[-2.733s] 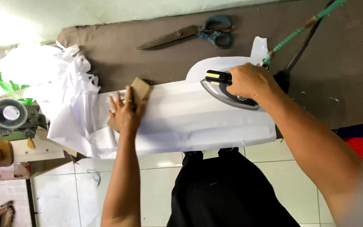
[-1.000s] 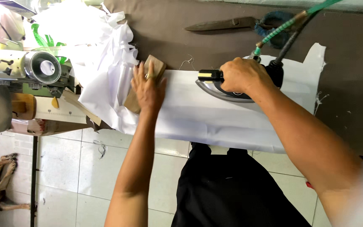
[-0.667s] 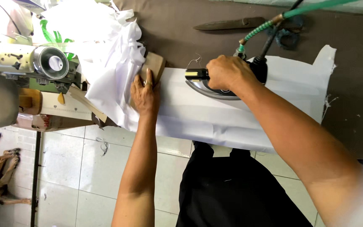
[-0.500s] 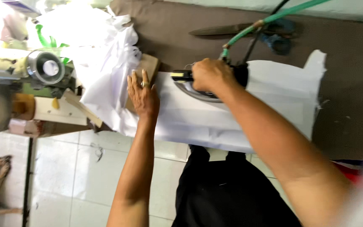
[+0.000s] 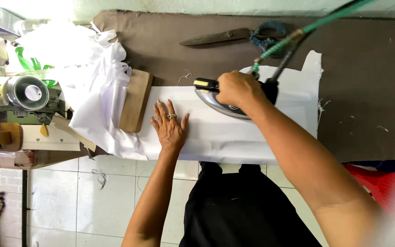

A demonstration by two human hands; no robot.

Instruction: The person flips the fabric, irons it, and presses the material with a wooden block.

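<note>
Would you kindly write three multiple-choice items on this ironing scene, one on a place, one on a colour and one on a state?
1. Where do the scissors lie?
A. On the brown table cover, beyond the iron
B. On the tiled floor
C. On top of the wooden block

2. What colour is the fabric being pressed?
A. Black
B. White
C. Red

3. What is the left hand doing?
A. Gripping the scissors
B. Lifting the wooden block
C. Lying flat, fingers spread, on the fabric

Answers:
1 A: the scissors rest on the cover near its far edge, past the iron.
2 B: the cloth under the iron is white.
3 C: the palm presses the fabric, between the wooden block and the iron, which the right hand grips by the handle.
</note>
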